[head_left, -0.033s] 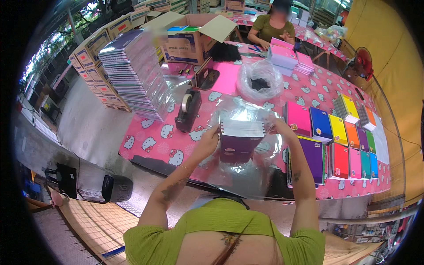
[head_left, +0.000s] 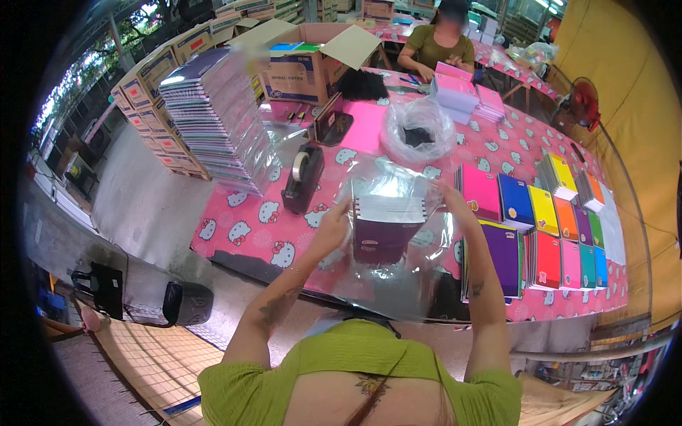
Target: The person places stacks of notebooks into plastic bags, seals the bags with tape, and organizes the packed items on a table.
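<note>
A thick stack of spiral notebooks [head_left: 387, 238] with a purple front cover stands before me, inside a sheet or bag of clear plastic film [head_left: 391, 287]. At its left side, my left hand [head_left: 332, 228] is closed with the fingertips on the film. My right hand [head_left: 452, 199] pinches the film by the stack's upper right corner; its fingers are partly lost in the glare. Film lies loosely over the white page edges and spreads toward the table's front edge.
A black tape dispenser [head_left: 303, 177] and a tall notebook stack [head_left: 217, 121] stand left. Colourful notebooks [head_left: 517, 259] fill the right. Behind are a plastic roll [head_left: 419, 135], phone [head_left: 334, 128], open carton [head_left: 298, 74], another person [head_left: 444, 50] and a red fan [head_left: 584, 99].
My left hand has shifted slightly left, away from the stack's side. The film over the top has risen and changed its folds. My right hand has hardly moved.
</note>
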Demonstrator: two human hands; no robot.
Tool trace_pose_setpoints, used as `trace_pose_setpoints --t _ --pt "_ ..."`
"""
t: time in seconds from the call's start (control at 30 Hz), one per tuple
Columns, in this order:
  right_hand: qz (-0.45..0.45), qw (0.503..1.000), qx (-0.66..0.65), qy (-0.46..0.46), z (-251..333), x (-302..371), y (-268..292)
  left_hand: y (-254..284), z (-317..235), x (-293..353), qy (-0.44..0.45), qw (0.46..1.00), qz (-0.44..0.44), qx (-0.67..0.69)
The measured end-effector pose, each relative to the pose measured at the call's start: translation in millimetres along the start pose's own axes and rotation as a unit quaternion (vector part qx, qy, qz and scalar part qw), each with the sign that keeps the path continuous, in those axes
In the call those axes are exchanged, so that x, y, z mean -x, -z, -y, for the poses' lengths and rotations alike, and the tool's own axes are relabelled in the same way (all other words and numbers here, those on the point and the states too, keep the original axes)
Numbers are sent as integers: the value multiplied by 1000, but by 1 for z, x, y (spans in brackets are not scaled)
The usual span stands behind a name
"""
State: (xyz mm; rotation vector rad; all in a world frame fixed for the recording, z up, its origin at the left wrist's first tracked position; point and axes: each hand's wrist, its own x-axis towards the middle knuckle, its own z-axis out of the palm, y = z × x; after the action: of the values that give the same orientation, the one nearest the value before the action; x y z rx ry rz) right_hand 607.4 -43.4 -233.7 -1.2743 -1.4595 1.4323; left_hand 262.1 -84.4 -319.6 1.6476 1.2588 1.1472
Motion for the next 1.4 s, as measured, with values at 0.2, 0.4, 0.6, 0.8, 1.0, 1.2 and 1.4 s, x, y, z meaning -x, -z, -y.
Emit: trace_pose_setpoints --t 0.2,0.4,0.6,0.8,1.0,1.2,1.4 --pt "20 877 350 329 114 50 -48 166 47 -36 115 952 -187 -215" --pt "-57 806 473 351 143 49 -132 173 72 -44 268 948 -84 152" --pt "-67 780 548 295 126 34 -173 148 88 -4 155 975 -154 -40" --pt "-97 769 565 282 123 34 -175 150 -30 -37 28 975 -18 -219" --pt "-71 790 563 231 134 38 -182 71 -102 -58 -208 963 167 49" --pt "-33 788 557 258 128 49 -162 85 -125 -77 -314 919 233 -46" --pt "-259 886 261 282 85 81 -66 80 -127 -77 -251 950 183 -39"
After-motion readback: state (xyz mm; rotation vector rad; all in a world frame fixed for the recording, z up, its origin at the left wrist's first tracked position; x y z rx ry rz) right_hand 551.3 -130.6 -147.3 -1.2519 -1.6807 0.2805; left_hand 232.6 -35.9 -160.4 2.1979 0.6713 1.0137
